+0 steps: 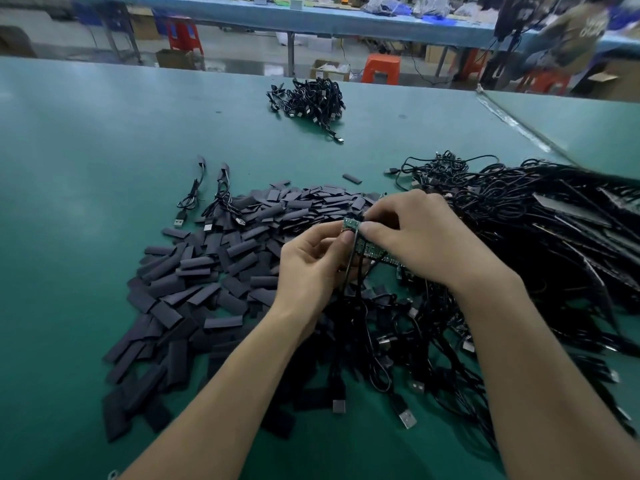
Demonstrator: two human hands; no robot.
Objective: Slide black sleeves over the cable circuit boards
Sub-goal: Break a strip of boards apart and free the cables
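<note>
Both my hands meet over the middle of the green table (pixel 86 168). My left hand (pixel 311 258) and my right hand (pixel 412 233) pinch a bunch of small green circuit boards (pixel 363 245) whose black cables hang down between my wrists. A wide heap of flat black sleeves (pixel 214 268) lies just left of and behind my hands. A tangled mass of black USB cables (pixel 540 237) covers the table to the right and below my hands. Whether a sleeve sits between my fingers is hidden.
Two sleeved cables (pixel 207 195) lie apart at the heap's far left. A small bundle of cables (pixel 311 102) sits near the far table edge. One loose sleeve (pixel 352 178) lies alone. Beyond the table are orange stools, boxes and a seated person (pixel 568 39).
</note>
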